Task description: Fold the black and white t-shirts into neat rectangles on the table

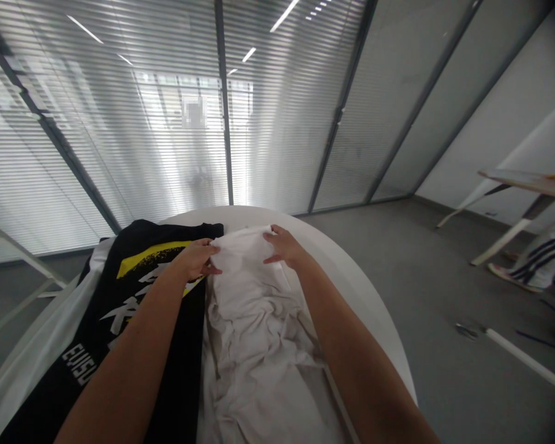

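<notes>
A long, wrinkled white garment (263, 333) stretches toward me over the round white table (361, 296); its exact kind I cannot tell. At its far end, my left hand (198, 259) grips the left edge, with its fingers curled on the cloth. Opposite it, my right hand (284, 248) holds the right corner of the same end between thumb and fingers. The cloth between the hands is fairly smooth, while the part nearer me is creased. Beside it on the left, partly under my left forearm, lies a black garment (180, 345) with yellow and white print.
More white cloth (50, 351) hangs at the table's left side. Beyond the table stands a glass partition with blinds (277, 142). To the right are another table (522, 182), a person's foot and striped trouser leg (543, 262), and a white bar (527, 361) near the floor.
</notes>
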Demonstrator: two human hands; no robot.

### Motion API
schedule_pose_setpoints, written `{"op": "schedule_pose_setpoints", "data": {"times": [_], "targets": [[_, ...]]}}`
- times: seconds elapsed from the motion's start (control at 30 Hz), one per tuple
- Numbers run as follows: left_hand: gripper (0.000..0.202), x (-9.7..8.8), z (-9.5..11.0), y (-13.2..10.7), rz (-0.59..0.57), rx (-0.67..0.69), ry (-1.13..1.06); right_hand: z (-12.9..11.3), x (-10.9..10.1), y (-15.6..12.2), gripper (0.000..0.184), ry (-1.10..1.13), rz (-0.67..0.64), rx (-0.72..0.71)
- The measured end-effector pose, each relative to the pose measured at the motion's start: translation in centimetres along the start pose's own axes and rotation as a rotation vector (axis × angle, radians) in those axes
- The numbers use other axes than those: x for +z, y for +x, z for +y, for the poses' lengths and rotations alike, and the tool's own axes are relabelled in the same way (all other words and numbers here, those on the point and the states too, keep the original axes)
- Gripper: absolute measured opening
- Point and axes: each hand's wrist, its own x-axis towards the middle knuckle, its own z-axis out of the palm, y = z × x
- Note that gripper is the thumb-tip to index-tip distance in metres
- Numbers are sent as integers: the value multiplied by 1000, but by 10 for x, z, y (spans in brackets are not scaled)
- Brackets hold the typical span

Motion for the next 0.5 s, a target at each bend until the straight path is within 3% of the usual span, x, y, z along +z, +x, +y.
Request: {"op": "schedule_pose_setpoints", "data": {"times": [0.1,0.33,0.5], "targets": [[43,-5,7,-4,-25,55,-141,-11,2,-3,32,52,14,-45],[38,5,17,-3,-1,431,-322,-28,-1,-8,27,236,0,-276],[37,10,18,-3,50,490,-284,-33,-3,-12,25,271,5,-291]]}}
